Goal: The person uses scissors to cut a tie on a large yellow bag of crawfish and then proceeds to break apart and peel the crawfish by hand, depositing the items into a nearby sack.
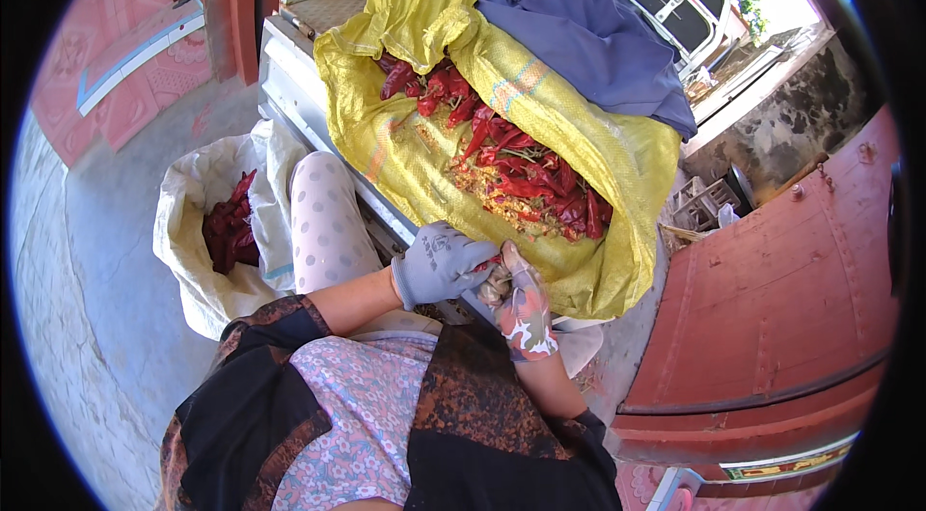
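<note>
My left hand (443, 263), in a grey work glove, has its fingers closed on a red dried chili pepper (489, 263), of which only a bit shows. Touching it from the right is my right hand (517, 297), in a camouflage-pattern glove with soiled fingers; what lies within its curled fingers is hidden. Both hands are at the near edge of a yellow woven sack (427, 182), spread open. Dried red chili peppers (514, 174) lie in it among loose yellow seeds (470, 178). A white woven sack (189, 276) at the left holds more dark red chili peppers (230, 225).
The yellow sack rests on the metal bed (295, 80) of a small cargo vehicle. A blue-grey cloth (571, 11) covers its far side. A red metal gate (767, 294) stands at the right, near a crate (700, 203). Pink tiled wall (87, 40) rises at the far left.
</note>
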Demonstrator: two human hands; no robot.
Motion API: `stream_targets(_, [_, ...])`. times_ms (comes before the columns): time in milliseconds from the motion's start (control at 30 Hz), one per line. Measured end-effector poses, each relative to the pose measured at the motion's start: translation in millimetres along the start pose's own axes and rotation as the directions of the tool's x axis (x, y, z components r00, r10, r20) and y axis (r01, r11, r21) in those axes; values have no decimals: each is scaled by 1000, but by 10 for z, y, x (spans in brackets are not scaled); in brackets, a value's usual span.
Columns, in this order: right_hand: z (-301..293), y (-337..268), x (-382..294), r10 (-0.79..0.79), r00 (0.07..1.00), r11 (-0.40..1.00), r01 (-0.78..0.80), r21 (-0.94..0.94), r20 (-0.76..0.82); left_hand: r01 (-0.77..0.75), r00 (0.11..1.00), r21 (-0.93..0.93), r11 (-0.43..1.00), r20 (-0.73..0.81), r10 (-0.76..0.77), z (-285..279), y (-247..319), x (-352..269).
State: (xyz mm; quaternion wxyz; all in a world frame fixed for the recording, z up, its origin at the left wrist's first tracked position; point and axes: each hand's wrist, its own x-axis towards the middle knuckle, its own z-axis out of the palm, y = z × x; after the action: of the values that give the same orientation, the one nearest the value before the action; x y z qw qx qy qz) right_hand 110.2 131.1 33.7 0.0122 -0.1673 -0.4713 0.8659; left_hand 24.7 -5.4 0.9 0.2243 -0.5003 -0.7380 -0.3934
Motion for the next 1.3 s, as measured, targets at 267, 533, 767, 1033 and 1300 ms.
stream_targets(267, [-47,-204,92,-198,975,980,199,-3,103,233,952,-433,871,-79,-294,184,14,-258])
stream_targets(533, [15,-363,136,-441,844,84,377,-922,305,510,648,-853,111,297,-701,-151,-96,-136])
stream_targets(767, [255,-517,840,-434,729,-681,118,-723,529,527,660,-849,27,389,-642,-129,-119,-107])
stream_targets(1033, [161,-842,980,-667,333,-365,634,-682,667,565,664,-819,98,380,-644,-88,-177,-64])
stream_targets(1300, [230,-812,496,-430,900,770,405,-493,68,448,727,-885,129,276,-629,-198,-58,204])
